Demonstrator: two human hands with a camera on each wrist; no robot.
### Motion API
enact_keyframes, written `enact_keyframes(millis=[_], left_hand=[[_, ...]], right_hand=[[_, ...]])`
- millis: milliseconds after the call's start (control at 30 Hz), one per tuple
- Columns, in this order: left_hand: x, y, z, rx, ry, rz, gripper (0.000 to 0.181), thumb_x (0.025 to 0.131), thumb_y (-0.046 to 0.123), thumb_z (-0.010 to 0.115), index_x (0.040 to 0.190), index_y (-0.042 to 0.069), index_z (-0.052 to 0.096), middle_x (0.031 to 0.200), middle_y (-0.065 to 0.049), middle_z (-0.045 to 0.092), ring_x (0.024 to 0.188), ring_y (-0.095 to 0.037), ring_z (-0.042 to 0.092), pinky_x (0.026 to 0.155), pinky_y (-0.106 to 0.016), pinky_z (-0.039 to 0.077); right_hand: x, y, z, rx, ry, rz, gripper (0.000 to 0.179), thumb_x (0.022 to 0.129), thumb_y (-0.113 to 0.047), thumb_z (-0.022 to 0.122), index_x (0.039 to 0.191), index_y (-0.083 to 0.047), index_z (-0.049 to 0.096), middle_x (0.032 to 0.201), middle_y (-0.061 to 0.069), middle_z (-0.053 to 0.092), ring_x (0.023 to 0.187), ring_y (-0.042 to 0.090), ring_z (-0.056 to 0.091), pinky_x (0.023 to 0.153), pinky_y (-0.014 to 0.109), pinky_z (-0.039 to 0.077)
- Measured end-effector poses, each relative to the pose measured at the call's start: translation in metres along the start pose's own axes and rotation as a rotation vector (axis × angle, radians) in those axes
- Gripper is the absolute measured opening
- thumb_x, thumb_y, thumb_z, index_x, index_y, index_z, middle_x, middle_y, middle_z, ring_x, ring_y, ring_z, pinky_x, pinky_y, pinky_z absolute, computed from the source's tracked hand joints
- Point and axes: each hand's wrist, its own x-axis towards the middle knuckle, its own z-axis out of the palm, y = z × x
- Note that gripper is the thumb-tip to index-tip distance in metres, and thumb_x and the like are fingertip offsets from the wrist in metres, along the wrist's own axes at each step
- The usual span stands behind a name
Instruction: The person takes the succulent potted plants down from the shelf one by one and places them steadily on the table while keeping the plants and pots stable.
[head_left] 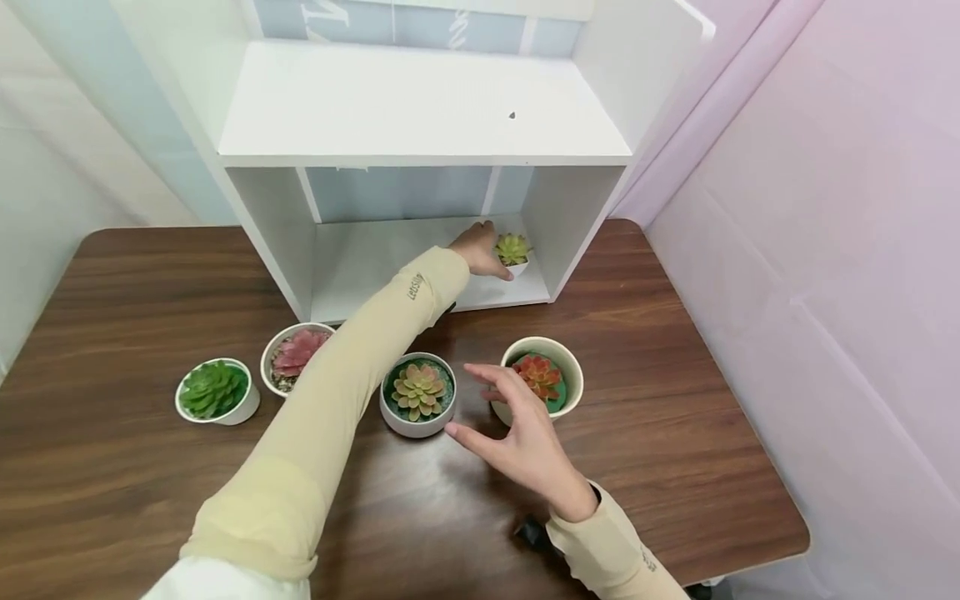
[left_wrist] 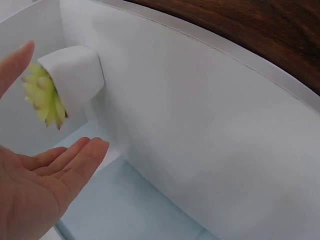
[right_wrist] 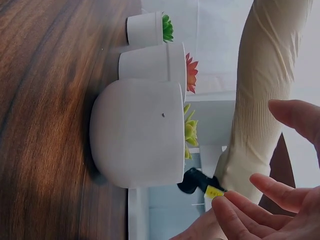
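A small white pot (head_left: 517, 269) with a yellow-green succulent stands at the right end of the shelf unit's lower compartment. Around it my left hand (head_left: 480, 248) is spread, thumb on one side and fingers on the other. The left wrist view shows gaps between that hand (left_wrist: 42, 187) and the pot (left_wrist: 80, 75). Over the table, my right hand (head_left: 528, 446) has its thumb and fingers parted and holds nothing. It overlaps a cream pot (head_left: 572, 379) with a red succulent. Left of its fingertips sits a low round pot (head_left: 412, 428) with a peach-green succulent.
The white shelf unit (head_left: 423, 104) stands at the back of the wooden table (head_left: 660, 400). A pot with a pink succulent (head_left: 298, 350), partly behind my left sleeve, and a white pot with a green succulent (head_left: 213, 390) are at left. A wall (head_left: 840, 275) borders the right side.
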Motion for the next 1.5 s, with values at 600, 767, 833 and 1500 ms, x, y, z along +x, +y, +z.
enact_keyframes(millis=[600,767,833,1500], left_hand=[[0.008,0.005,0.016,0.01,0.059,-0.038,0.069,0.084,0.015,0.068,0.14,-0.005,0.032,0.129,-0.017,0.045,0.106,-0.023,0.05,0.097,-0.032,0.044],[-0.002,0.0,0.015,-0.006,0.067,-0.003,0.053,0.083,0.013,0.066,0.128,-0.005,0.043,0.121,-0.016,0.048,0.096,-0.021,0.045,0.092,-0.034,0.045],[-0.008,-0.001,0.012,-0.024,0.075,0.015,0.05,0.083,0.012,0.067,0.124,-0.005,0.045,0.118,-0.016,0.048,0.094,-0.02,0.044,0.09,-0.034,0.045],[-0.17,-0.024,-0.048,-0.023,0.335,0.135,0.058,0.073,0.024,0.077,0.119,-0.006,0.057,0.106,-0.015,0.063,0.091,-0.027,0.058,0.082,-0.039,0.049]], right_hand=[[-0.004,-0.003,0.002,0.008,-0.028,-0.059,0.061,0.077,-0.027,0.081,0.132,-0.019,0.053,0.13,-0.002,0.056,0.114,0.013,0.056,0.091,0.031,0.051],[-0.006,-0.005,0.002,0.009,-0.04,-0.053,0.062,0.077,-0.027,0.081,0.132,-0.019,0.053,0.131,-0.002,0.056,0.113,0.012,0.057,0.091,0.031,0.051],[-0.006,-0.005,0.001,0.007,-0.042,-0.053,0.062,0.077,-0.027,0.081,0.132,-0.019,0.054,0.13,-0.001,0.056,0.112,0.012,0.057,0.091,0.031,0.051],[0.004,-0.001,0.001,-0.015,-0.061,-0.082,0.063,0.076,-0.028,0.082,0.132,-0.017,0.054,0.129,-0.001,0.057,0.114,0.014,0.057,0.093,0.03,0.05]])
